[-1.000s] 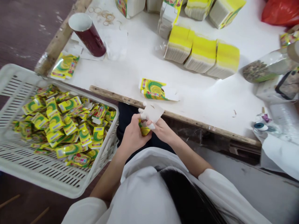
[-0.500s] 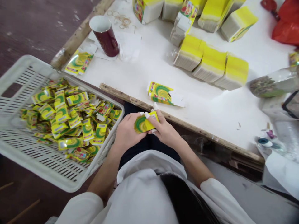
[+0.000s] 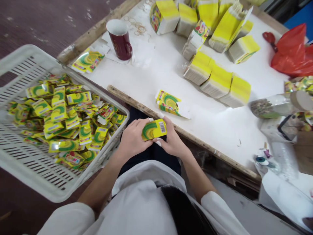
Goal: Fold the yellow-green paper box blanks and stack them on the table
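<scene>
A small yellow-and-green carton [image 3: 152, 130] lies between my two hands, just in front of the table edge, its barcode panel facing up. My left hand [image 3: 134, 136] wraps round its left end, fingers closed on it. At the other end my right hand [image 3: 173, 138] grips the carton's right side, with white covers on some fingertips. Beyond my hands, an unfolded carton piece [image 3: 170, 102] of the same print rests on the table. To my left, a white plastic basket [image 3: 44, 178] holds a heap of similar small cartons [image 3: 58, 112].
Stacks of flat yellow cartons [image 3: 217, 81] stand on the white table [image 3: 156, 70]. A maroon mug [image 3: 121, 44], rubber bands [image 3: 139, 28] and loose cartons [image 3: 88, 60] are at the left. To the right are a jar [image 3: 271, 104] and a red bag [image 3: 290, 54].
My right thumb has come off the carton's upper face, and the barcode panel now lies flat and fully visible. Both hands keep hold of the carton. The view has shifted slightly.
</scene>
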The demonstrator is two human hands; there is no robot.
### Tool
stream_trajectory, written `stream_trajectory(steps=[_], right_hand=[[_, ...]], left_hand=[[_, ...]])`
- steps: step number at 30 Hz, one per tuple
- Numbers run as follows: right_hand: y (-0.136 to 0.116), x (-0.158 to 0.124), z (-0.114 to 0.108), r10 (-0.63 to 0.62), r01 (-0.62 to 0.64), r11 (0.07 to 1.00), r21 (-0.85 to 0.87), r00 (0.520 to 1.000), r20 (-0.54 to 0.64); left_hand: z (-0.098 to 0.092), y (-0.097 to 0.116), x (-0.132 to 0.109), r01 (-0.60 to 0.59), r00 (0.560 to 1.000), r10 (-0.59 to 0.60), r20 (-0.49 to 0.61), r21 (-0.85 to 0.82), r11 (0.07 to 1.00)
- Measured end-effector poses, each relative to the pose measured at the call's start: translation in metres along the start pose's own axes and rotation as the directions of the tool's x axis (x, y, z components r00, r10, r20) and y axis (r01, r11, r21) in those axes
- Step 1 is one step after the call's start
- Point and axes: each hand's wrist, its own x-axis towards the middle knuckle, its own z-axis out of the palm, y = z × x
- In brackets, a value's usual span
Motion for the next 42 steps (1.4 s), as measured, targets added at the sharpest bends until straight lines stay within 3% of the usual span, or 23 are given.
stream_trajectory(steps=[2, 4, 7, 8, 9, 11, 15, 19, 24, 28, 32, 35, 38, 40, 42], right_hand=[[0.008, 0.004, -0.007, 0.017, -0.016, 0.997, 0.075, 1.000, -0.020], [0.022, 0.011, -0.023, 0.090, -0.080, 0.995, 0.066, 0.982, -0.168], [0.048, 0.025, -0.045, 0.220, -0.336, 0.923, -0.188, 0.861, -0.459], [0.056, 0.029, -0.049, 0.235, -0.415, 0.867, -0.276, 0.829, -0.507], [0.062, 0.032, -0.051, 0.244, -0.468, 0.815, -0.343, 0.813, -0.529], [0.071, 0.038, -0.048, 0.244, -0.498, 0.762, -0.414, 0.813, -0.529], [0.072, 0.045, -0.036, 0.213, -0.478, 0.758, -0.445, 0.825, -0.524], [0.071, 0.049, -0.029, 0.195, -0.473, 0.762, -0.441, 0.818, -0.541], [0.070, 0.054, -0.026, 0.166, -0.457, 0.789, -0.410, 0.802, -0.574], [0.068, 0.055, -0.025, 0.142, -0.428, 0.829, -0.360, 0.783, -0.606], [0.054, 0.044, -0.023, 0.277, -0.387, 0.920, -0.068, 0.761, -0.586], [0.033, 0.032, -0.012, 0.264, -0.235, 0.965, 0.119, 0.849, -0.457], [0.016, 0.020, 0.019, 0.180, -0.112, 0.949, 0.296, 0.960, -0.214], [0.012, 0.016, 0.045, 0.154, -0.056, 0.891, 0.450, 0.970, -0.185], [0.016, 0.014, 0.069, 0.128, 0.012, 0.833, 0.553, 0.968, -0.214]], left_hand=[[-0.001, -0.004, -0.003, 0.060, 0.995, -0.071, -0.069, -0.139, 0.988], [-0.006, -0.011, -0.005, 0.130, 0.939, -0.204, -0.277, -0.261, 0.956], [-0.020, -0.024, -0.007, 0.152, 0.710, -0.265, -0.653, -0.226, 0.962], [-0.023, -0.028, -0.007, 0.154, 0.652, -0.236, -0.720, -0.180, 0.972], [-0.025, -0.032, -0.007, 0.152, 0.623, -0.209, -0.754, -0.146, 0.978], [-0.023, -0.035, -0.008, 0.169, 0.636, -0.202, -0.744, -0.121, 0.978], [-0.004, -0.029, -0.007, 0.241, 0.751, -0.257, -0.608, -0.110, 0.964], [0.008, -0.021, -0.004, 0.191, 0.804, -0.289, -0.520, -0.234, 0.953], [0.014, -0.025, -0.009, 0.159, 0.806, -0.370, -0.462, -0.433, 0.887], [0.030, -0.032, -0.009, 0.155, 0.805, -0.452, -0.384, -0.599, 0.785], [0.053, -0.025, -0.003, 0.064, 0.824, -0.471, -0.315, -0.775, 0.629], [0.063, -0.009, 0.003, -0.109, 0.807, -0.474, -0.353, -0.877, 0.468], [0.059, 0.006, 0.011, -0.156, 0.836, -0.496, -0.235, -0.968, 0.197], [0.050, 0.013, 0.018, -0.122, 0.840, -0.529, -0.118, -0.992, 0.027], [0.041, 0.015, 0.023, -0.140, 0.800, -0.595, -0.083, -0.989, -0.050]])
